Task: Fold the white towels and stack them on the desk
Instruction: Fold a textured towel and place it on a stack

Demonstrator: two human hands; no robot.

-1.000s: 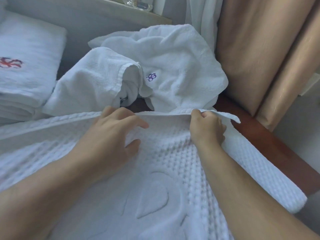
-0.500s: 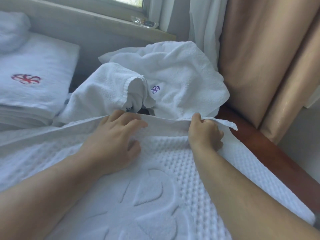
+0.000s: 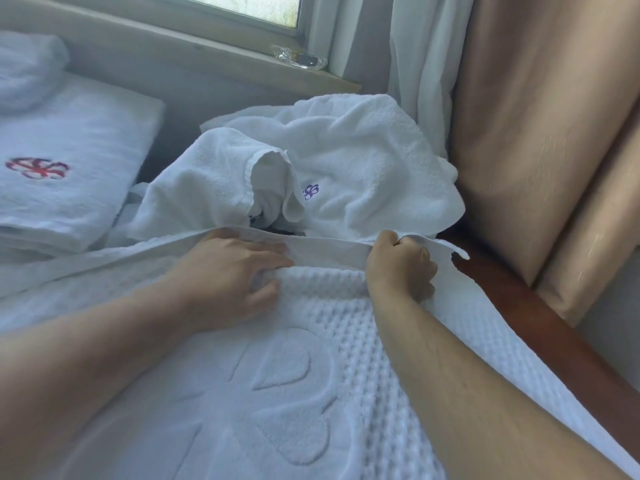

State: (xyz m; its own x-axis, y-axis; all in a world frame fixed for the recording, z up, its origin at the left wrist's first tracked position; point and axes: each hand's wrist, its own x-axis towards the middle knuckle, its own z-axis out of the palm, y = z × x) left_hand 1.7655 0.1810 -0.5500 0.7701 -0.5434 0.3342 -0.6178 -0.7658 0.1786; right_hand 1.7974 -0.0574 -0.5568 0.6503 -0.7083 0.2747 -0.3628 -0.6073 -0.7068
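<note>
a white waffle-weave towel [image 3: 311,393] with a raised petal pattern fills the lower view. the left hand [image 3: 228,271] lies at centre, fingers curled into its far band, thumb pressed on the weave. the right hand [image 3: 398,268], at about 3 o'clock from the left, pinches the same edge. at 12 o'clock sits a crumpled towel [image 3: 346,174]; at 9 o'clock a folded stack [image 3: 69,161]. the wooden desk [image 3: 540,317] edge runs toward 4 o'clock.
</note>
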